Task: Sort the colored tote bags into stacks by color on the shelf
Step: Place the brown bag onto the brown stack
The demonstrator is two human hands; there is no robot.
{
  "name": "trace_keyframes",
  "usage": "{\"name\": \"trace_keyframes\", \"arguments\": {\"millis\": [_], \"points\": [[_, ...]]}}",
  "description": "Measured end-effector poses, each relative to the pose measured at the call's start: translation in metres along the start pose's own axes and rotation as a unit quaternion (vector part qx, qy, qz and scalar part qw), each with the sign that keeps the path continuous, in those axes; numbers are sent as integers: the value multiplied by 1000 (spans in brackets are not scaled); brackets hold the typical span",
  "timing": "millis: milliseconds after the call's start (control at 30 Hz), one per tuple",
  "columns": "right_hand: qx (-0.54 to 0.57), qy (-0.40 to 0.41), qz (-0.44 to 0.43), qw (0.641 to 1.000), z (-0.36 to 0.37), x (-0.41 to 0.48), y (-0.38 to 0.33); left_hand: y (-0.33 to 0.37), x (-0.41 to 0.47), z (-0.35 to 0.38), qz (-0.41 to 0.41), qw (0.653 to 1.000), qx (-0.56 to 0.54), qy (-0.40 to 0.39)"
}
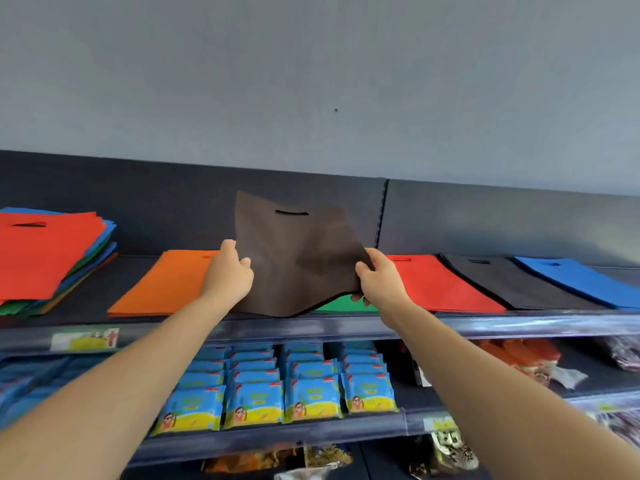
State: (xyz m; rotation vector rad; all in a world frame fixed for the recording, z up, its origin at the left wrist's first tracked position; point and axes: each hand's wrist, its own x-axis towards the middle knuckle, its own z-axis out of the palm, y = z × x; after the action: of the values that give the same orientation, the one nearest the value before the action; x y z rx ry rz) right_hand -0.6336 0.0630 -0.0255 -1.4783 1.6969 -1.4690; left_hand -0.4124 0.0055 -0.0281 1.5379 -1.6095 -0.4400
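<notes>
Shelf top, dark metal [519, 323], runs across; mixed pile of fabric totes [52, 258] at 9 o'clock, flat orange tote [166, 285] beside it. Dead centre, brown fabric tote [294, 258] held up, left hand [228, 271] and right hand [381, 278] both pinching its edges.

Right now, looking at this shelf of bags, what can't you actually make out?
All in the head view:
- Green bag: mostly hidden under the brown bag held by both hands.
- Mixed pile: cut off by the left edge.
- Price label: blurred, unreadable.
- Blue bag: cut off by the right edge.
</notes>
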Motion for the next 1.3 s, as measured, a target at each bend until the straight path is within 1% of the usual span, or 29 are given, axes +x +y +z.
{"name": "trace_keyframes", "arguments": {"millis": [100, 367, 567, 800, 1033, 1200, 1300], "points": [[-7, 10, 15, 1000, -50, 4, 23, 31, -8, 45, 21, 1000, 5, -3], [-61, 63, 51, 995, -169, 30, 89, 120, -36, 147, 72, 996, 12, -47], [-94, 122, 75, 985, -241, 63, 139, 181, -32, 225, 105, 991, 10, -80], [-161, 159, 111, 968, -325, 122, 188, 244, -10, 324, 136, 984, -6, -111], [-193, 173, 159, 953, -395, 181, 229, 293, 9, 411, 134, 981, -33, -139], [-212, 152, 170, 950, -425, 200, 262, 309, 9, 457, 114, 981, -15, -154], [-221, 137, 182, 948, -441, 210, 279, 315, 3, 476, 93, 981, 23, -170]]}}
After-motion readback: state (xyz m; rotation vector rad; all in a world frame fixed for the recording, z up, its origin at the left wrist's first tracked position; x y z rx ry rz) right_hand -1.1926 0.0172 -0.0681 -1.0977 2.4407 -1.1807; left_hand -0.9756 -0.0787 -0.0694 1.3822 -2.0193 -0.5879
